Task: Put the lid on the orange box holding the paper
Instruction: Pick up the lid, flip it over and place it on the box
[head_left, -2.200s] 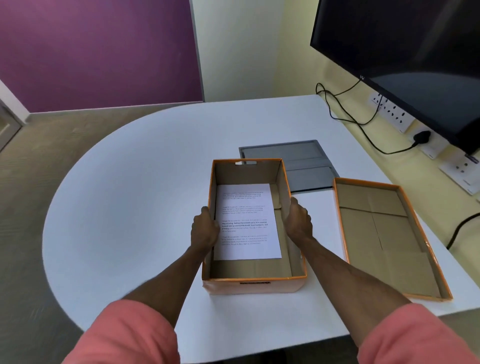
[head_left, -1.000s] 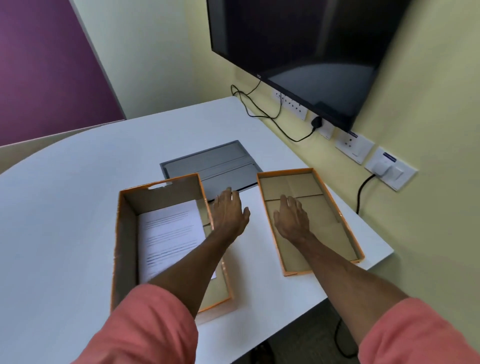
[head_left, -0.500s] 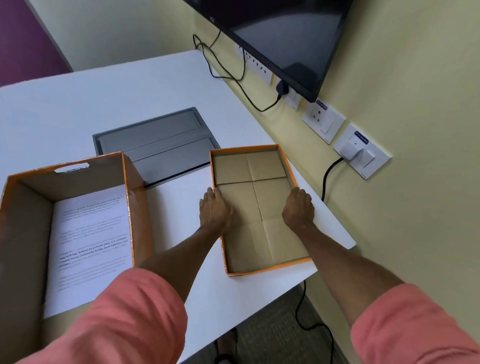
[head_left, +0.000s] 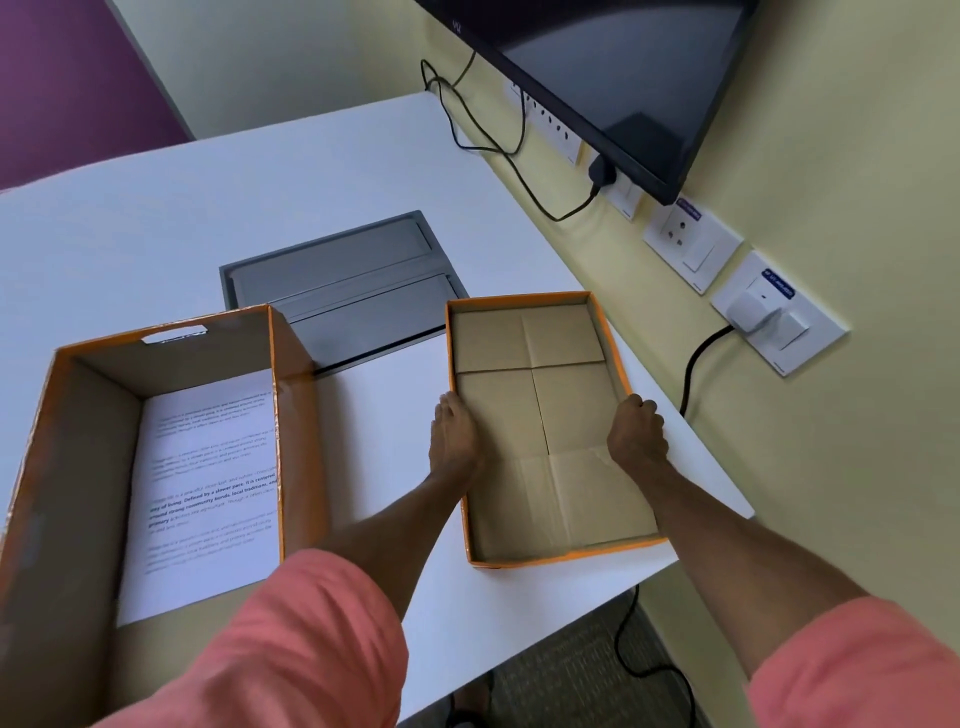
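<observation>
Two bare forearms reach forward from salmon-pink short sleeves. The left hand (head_left: 454, 436) is turned palm inward, fingers pointing away and curled downward over the left long edge of what it grips, thumb tucked out of sight. The right hand (head_left: 636, 434) mirrors it on the opposite long edge, knuckles up and fingers folded over the far side. Both wrists are nearly straight, and the hands sit level with each other, well apart.

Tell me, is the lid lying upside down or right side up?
Upside down: the lid lies on the table with its brown cardboard inside and orange rim facing up.
</observation>
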